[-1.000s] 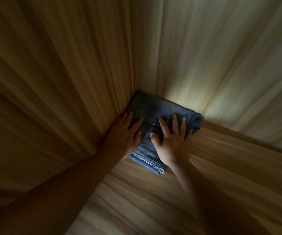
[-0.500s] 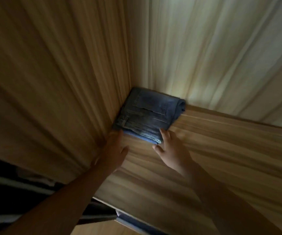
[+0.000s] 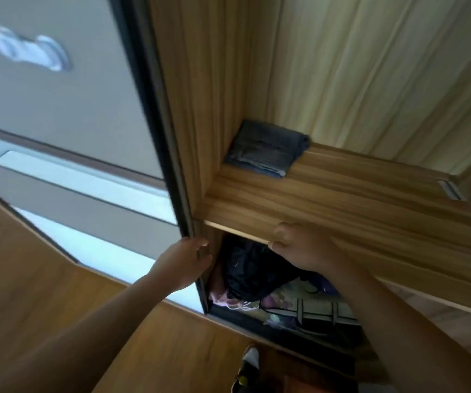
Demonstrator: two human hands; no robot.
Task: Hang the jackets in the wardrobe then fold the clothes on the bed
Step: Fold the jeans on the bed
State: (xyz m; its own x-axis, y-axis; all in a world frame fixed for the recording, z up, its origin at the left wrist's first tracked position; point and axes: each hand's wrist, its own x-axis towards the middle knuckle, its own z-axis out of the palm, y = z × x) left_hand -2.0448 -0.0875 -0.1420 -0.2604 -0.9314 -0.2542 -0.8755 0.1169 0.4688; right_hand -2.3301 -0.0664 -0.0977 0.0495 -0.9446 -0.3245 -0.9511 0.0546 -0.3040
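Folded jeans [image 3: 265,150] in shelf [image 3: 342,194] corner.
L hand [image 3: 181,265] fingers curl round wardrobe door edge [image 3: 169,165]; R hand [image 3: 302,248] grips shelf front.

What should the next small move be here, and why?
Probably lower both hands and turn back for the next garment: the jeans lie folded in the back corner of the shelf, touched by neither the left hand, beside the door, nor the right hand, at the shelf front.
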